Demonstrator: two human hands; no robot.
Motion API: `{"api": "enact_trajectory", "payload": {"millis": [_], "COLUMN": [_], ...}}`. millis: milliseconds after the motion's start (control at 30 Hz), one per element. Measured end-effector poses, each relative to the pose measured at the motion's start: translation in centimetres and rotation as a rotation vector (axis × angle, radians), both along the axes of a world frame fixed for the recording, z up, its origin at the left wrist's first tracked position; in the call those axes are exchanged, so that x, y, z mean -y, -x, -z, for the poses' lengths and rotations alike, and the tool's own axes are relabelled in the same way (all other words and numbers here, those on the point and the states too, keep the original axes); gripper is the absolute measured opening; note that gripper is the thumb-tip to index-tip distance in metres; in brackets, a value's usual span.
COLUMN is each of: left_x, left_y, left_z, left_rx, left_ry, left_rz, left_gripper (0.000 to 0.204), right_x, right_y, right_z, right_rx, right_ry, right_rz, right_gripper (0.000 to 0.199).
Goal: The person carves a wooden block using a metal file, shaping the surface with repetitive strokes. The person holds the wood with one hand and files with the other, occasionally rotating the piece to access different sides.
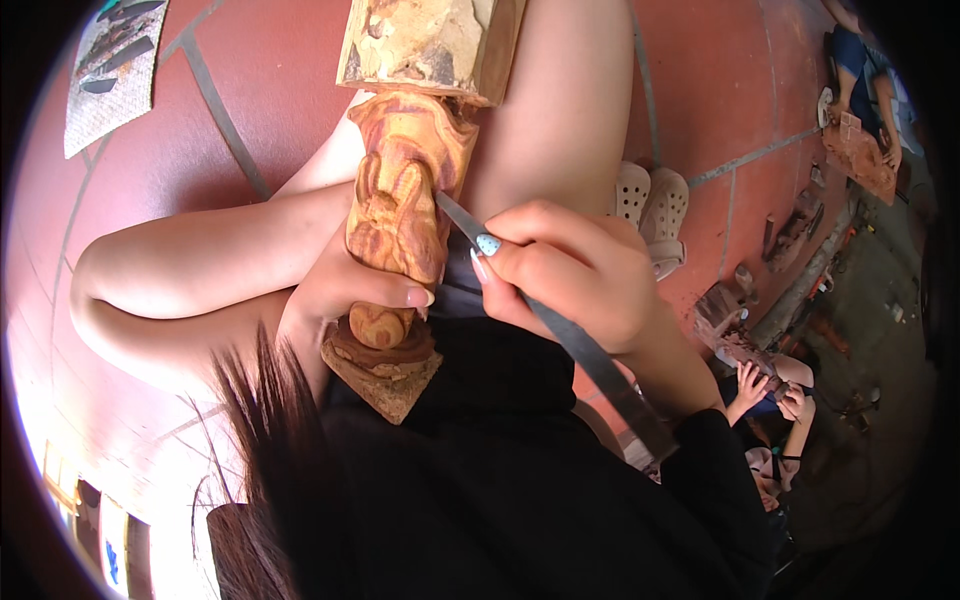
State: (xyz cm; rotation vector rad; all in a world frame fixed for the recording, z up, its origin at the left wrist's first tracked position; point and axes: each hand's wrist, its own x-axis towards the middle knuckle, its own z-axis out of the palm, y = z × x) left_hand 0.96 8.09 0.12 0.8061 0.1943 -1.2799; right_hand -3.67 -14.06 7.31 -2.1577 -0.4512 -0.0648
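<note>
A carved wooden figure (400,215), orange-brown with streaky grain, lies along my lap with its pointed, rough base toward me. My left hand (345,280) is wrapped round its lower part, the thumb lying across the front just above a rounded knob. In my right hand (575,265) is a long flat steel carving chisel (605,370), pinched between thumb and fingers near its narrow end. That tip meets the right side of the carving, about halfway up. The chisel's wider end slants back past my right wrist. My left fingers behind the wood are hidden.
A rough wood block (425,45) sits at the figure's far end. Beige clogs (660,215) stand right of my leg on red floor tiles. Dark tools lie on a pale mat (115,75) at far left. At right, other people handle wooden pieces (745,350) beside scattered wood.
</note>
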Motion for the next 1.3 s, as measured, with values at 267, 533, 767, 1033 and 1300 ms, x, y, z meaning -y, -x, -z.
{"api": "enact_trajectory", "payload": {"millis": [267, 533, 767, 1033, 1300], "left_x": [-0.5, -0.6, 0.3, 0.5, 0.3], "left_y": [-0.9, 0.5, -3.2, -2.2, -2.7], "left_z": [1.1, 1.7, 3.0, 0.0, 0.3], "left_rx": [0.099, -0.012, -0.147, -0.28, -0.239], "left_ry": [0.162, 0.157, 0.585, 0.676, 0.584], "left_rz": [0.182, -0.001, 0.355, 0.192, 0.279], "left_gripper": [0.05, 0.049, 0.037, 0.035, 0.038], "right_x": [-0.1, 0.1, 0.8, -0.3, -1.1], "right_y": [-0.2, 0.2, 0.6, -0.9, -2.0], "right_z": [-0.9, 0.2, -1.3, -2.8, -2.7], "right_rx": [-0.023, -0.009, -0.053, -0.073, -0.105], "right_ry": [0.028, -0.04, -0.205, -0.377, -0.441], "right_rz": [-0.068, -0.047, 0.13, 0.112, 0.162], "right_gripper": [0.023, 0.02, 0.012, 0.019, 0.016]}}
